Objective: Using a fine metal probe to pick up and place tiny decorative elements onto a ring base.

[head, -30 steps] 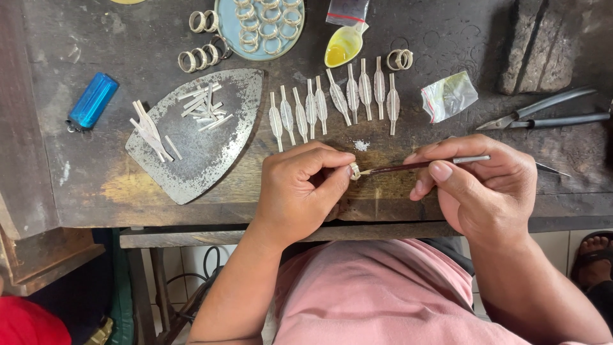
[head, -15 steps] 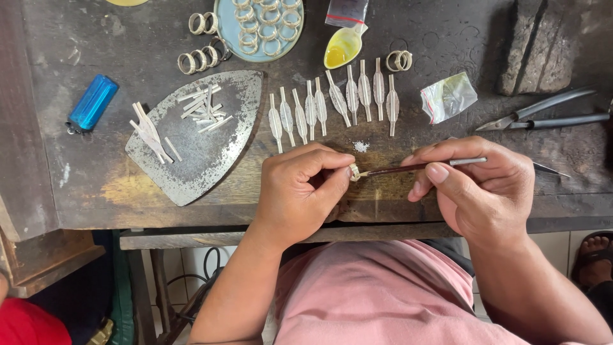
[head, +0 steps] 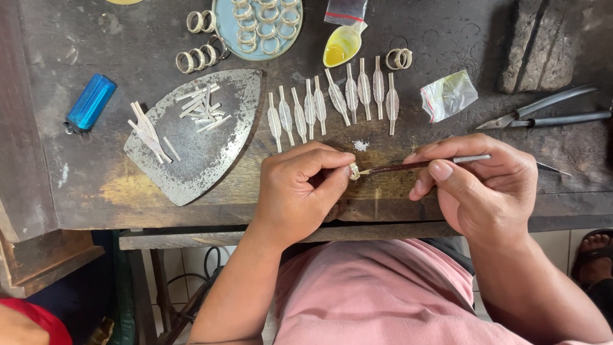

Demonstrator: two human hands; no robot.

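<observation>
My left hand pinches a small silver ring between thumb and forefinger, just above the front of the dark wooden bench. My right hand grips a thin brush-like tool, and its tip touches the ring. A little heap of white powder lies just beyond the ring. A row of several leaf-shaped silver pieces is laid out beyond my hands.
A worn iron-shaped metal plate with small silver strips lies to the left, beside a blue lighter. Loose rings, a round blue dish of rings, a yellow spoon, a plastic bag and pliers sit farther back.
The tool tip has shifted slightly against the ring; both hands stay in nearly the same place.
</observation>
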